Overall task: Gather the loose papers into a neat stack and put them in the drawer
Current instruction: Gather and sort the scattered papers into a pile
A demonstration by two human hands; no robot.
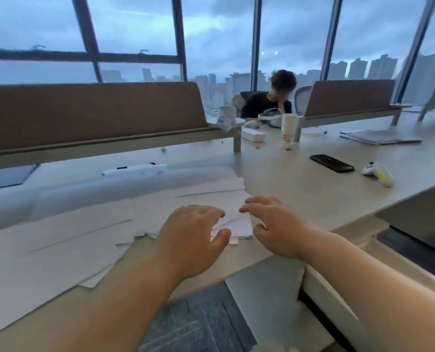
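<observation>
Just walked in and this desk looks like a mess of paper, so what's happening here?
A person is gathering loose papers spread across the desk. Both hands are over the right end of the sheets near the desk's front edge: the left hand and the right hand, fingers spread and lightly bent, not clearly gripping anything. The sheets are fanned out and overlapping, not stacked. A drawer stands open below the desk on the right. A black phone lies farther back.

Tall windows [135, 34], brown desk dividers [92, 113]
</observation>
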